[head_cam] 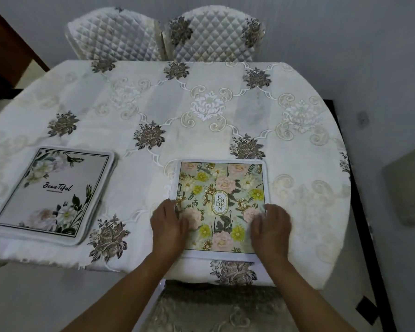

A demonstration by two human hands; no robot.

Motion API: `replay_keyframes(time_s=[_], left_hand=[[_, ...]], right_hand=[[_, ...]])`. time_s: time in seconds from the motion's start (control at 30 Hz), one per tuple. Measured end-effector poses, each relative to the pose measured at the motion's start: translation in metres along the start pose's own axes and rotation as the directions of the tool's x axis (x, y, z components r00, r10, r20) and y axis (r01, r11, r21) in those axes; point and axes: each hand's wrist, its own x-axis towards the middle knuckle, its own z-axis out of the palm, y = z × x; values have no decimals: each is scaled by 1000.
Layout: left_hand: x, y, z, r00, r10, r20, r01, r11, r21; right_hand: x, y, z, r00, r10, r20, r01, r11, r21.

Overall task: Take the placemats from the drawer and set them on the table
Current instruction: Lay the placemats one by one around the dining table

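Observation:
A green floral placemat [222, 188] with a "Garden" label lies flat near the table's front edge. My left hand [169, 227] rests palm down on its left side, and my right hand [271, 227] presses flat on its right side. Both hands have their fingers spread on the mat and grip nothing. To the left lies a grey placemat [55, 195] with white flowers and the word "Beautiful"; it looks like a small stack. Both mats sit on the table [201, 111], which is covered by a white cloth with flower patterns. No drawer is in view.
Two quilted chairs [115, 34] [216, 37] stand at the table's far side. A padded chair seat [216, 310] is right below me at the front edge. Another cushion [407, 188] shows at the right, beyond the table's edge.

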Motion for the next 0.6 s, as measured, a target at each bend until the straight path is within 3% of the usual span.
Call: replay_keyframes(time_s=[0.1, 0.23, 0.43, 0.6], left_hand=[[-28, 19, 17, 973, 203, 113, -207, 978, 26], [-44, 23, 36, 924, 270, 271, -291, 956, 41], [-38, 9, 29, 912, 304, 275, -335, 939, 72], [-30, -22, 22, 911, 290, 293, -315, 948, 40]], right_hand=[[-23, -35, 23, 954, -237, 184, 242, 970, -5], [-42, -61, 52, 841, -381, 384, 436, 898, -64], [-34, -25, 41, 833, -320, 451, 425, 893, -151], [-16, 21, 16, 861, -232, 453, 332, 931, -153]])
